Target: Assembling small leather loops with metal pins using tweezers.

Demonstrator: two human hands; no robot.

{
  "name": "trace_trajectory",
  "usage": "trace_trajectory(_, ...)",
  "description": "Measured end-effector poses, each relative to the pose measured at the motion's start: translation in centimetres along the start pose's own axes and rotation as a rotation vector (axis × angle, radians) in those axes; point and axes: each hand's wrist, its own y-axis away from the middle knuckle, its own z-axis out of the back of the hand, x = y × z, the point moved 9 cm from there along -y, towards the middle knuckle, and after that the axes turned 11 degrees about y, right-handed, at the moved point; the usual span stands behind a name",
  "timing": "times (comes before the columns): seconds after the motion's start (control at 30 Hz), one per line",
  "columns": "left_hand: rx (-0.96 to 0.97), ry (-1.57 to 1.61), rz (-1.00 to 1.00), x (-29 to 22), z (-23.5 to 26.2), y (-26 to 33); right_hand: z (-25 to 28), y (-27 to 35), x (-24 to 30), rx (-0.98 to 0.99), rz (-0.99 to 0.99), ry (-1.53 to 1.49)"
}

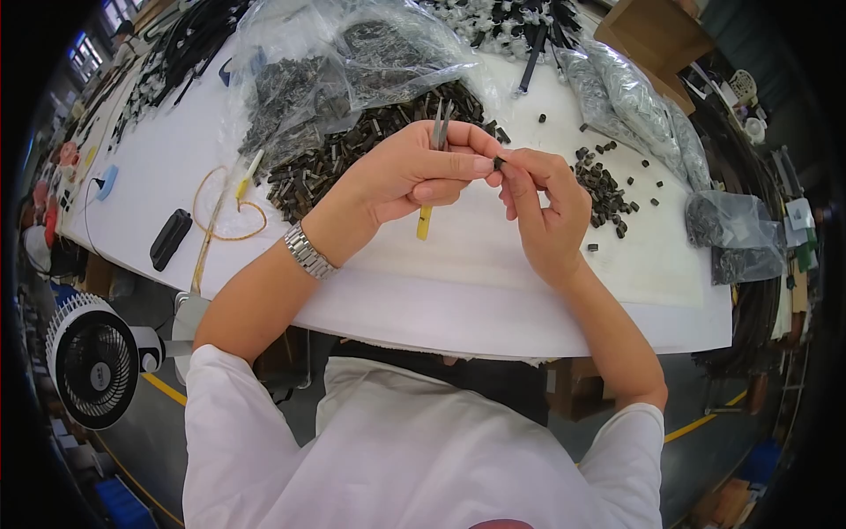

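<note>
My left hand (414,172) and my right hand (551,207) meet above the front middle of the white table. Between their fingertips is a small black piece (499,164), pinched from both sides; its exact kind is too small to make out. Through the left hand also runs a pair of tweezers (441,128), its two grey metal prongs pointing away from me and its yellow end showing below the fingers. Behind the left hand lies a big heap of short black pieces (304,181). Right of my right hand, a smaller pile of dark, stubby pieces (605,196) is scattered.
Clear plastic bags (352,66) cover part of the heap. More plastic bags (630,88) and a cardboard box (652,40) stand at the back right. On the left are a black case (171,239), a looped cord (262,220) and a fan (95,366) beside the table.
</note>
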Motion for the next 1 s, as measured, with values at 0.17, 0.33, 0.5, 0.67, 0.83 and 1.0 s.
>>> trace_trajectory(0.17,-0.085,-0.193,-0.082,-1.3,-1.6,0.7,-0.2,-0.2,-0.1,0.004,-0.119,-0.139)
trace_trajectory(0.33,-0.339,-0.886,-0.43,-4.5,-2.4,2.3,-0.8,-0.2,-0.3,0.026,-0.272,-0.192)
trace_trajectory(0.5,-0.362,-1.222,-0.626,-4.4,-4.4,2.9,-0.7,-0.5,-0.1,0.076,-0.291,-0.053)
trace_trajectory(0.67,-0.362,-1.318,-0.847,-4.1,-5.2,3.2,-0.9,-0.8,-0.7,0.104,-0.346,0.017)
trace_trajectory(0.83,-0.375,-0.896,-0.325,-3.4,-0.8,1.5,-2.3,0.3,-3.0,0.213,-0.551,-0.256)
trace_trajectory(1.0,-0.401,-0.883,-0.177,-3.4,-0.8,1.6,-1.8,0.4,-3.0,0.177,-0.536,-0.262)
